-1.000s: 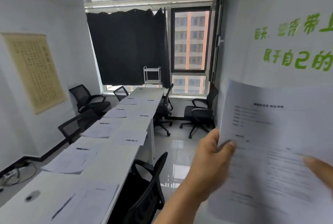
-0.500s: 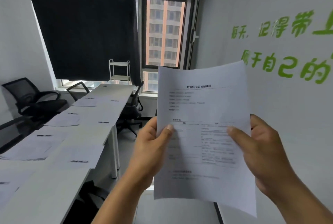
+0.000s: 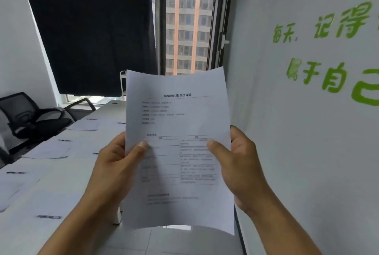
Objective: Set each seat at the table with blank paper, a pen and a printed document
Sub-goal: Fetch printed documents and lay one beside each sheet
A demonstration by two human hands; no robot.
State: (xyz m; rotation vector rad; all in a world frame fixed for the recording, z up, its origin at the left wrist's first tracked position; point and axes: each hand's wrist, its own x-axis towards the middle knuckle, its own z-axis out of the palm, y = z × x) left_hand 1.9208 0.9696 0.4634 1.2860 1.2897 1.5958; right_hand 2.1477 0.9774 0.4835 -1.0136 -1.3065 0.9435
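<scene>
Grip, left hand (image 3: pixel 114 164): thumb pressed on the face of the printed document (image 3: pixel 178 152), fingers behind the sheet, pinching its left edge at mid-height.

Grip, right hand (image 3: pixel 235 164): thumb on the face, fingers behind, pinching the right edge at the same height.

Printed document: one sheet or several, cannot tell. Held upright in the air between the two hands, long axis vertical, printed side toward the head camera, top edge bowed slightly, bottom edge curling forward. Not touching anything else.

Surface (image 3: pixel 67 185): long and white, lying to the left of and below the held sheet, running away toward the window (image 3: pixel 184 33). The left hand is the nearer one to it.

On the surface: blank paper (image 3: pixel 47 152) at several places, each with a pen (image 3: pixel 49 216) lying just beside or on it; details blurred.

Judgement: paper and pens appear laid out; the document still needs laying down leftward, long axis turned flat onto a seat's place.

Chair (image 3: pixel 30 117): black, beyond the far side of the surface.
</scene>
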